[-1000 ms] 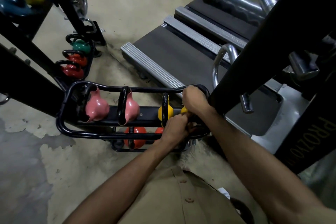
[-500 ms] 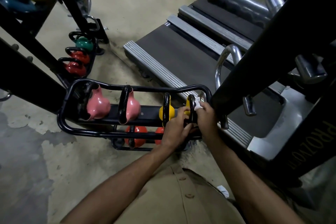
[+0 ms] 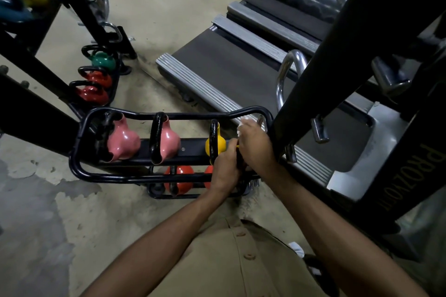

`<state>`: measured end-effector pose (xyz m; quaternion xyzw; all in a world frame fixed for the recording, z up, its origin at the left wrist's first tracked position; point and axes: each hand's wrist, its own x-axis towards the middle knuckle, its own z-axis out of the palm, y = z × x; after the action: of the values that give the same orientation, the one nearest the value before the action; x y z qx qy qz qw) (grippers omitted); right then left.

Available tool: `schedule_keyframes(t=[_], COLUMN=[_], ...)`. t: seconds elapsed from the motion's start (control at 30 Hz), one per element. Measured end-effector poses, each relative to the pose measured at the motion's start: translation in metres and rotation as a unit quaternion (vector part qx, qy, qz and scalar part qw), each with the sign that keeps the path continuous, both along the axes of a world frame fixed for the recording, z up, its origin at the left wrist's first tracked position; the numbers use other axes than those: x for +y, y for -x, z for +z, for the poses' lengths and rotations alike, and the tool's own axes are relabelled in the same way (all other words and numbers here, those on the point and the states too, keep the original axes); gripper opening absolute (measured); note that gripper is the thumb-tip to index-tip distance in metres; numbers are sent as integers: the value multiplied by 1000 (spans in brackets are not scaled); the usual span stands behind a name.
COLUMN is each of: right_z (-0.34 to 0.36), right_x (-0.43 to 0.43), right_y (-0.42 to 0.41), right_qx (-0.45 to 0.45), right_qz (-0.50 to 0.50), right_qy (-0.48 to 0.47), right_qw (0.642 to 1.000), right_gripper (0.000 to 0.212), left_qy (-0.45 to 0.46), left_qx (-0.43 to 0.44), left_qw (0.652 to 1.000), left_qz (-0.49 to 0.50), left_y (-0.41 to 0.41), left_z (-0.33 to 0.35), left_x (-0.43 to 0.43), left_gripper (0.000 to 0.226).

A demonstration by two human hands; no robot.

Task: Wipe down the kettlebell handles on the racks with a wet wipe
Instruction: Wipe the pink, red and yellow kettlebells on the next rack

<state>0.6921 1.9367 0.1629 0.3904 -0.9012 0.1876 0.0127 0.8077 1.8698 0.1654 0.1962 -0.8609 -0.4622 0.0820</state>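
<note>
Four kettlebells on this top rack (image 3: 77,152), and you're on the rightmost: left hand (image 3: 224,169) curled round its black handle (image 3: 239,160), right hand (image 3: 257,146) pressing the wet wipe (image 3: 241,127) against it. Red kettlebells (image 3: 179,179) below probably still wait; which handles are clean doesn't show.

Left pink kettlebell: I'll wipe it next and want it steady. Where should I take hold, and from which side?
Grip its black handle, coming down from above. The kettlebell lies tipped on the rack, so the loop stands clear at its left end, and the rails fence off front and back. The glossy body would probably slip.
</note>
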Motion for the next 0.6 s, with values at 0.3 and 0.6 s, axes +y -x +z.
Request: schedule_keyframes(t=[0.3,0.6], right_z=[28,18], right_x=[25,10], right_y=[-60,-29], right_qx=[-301,-486], right_qz=[-298,-347], right_qy=[277,369], right_qw=[863,713], right_gripper=[20,30], left_qy=[-43,-36], left_qx=[-11,-26], left_qw=[999,999], left_qz=[19,25], left_y=[4,-1], left_z=[2,3], left_x=[0,-1], left_gripper=[37,36])
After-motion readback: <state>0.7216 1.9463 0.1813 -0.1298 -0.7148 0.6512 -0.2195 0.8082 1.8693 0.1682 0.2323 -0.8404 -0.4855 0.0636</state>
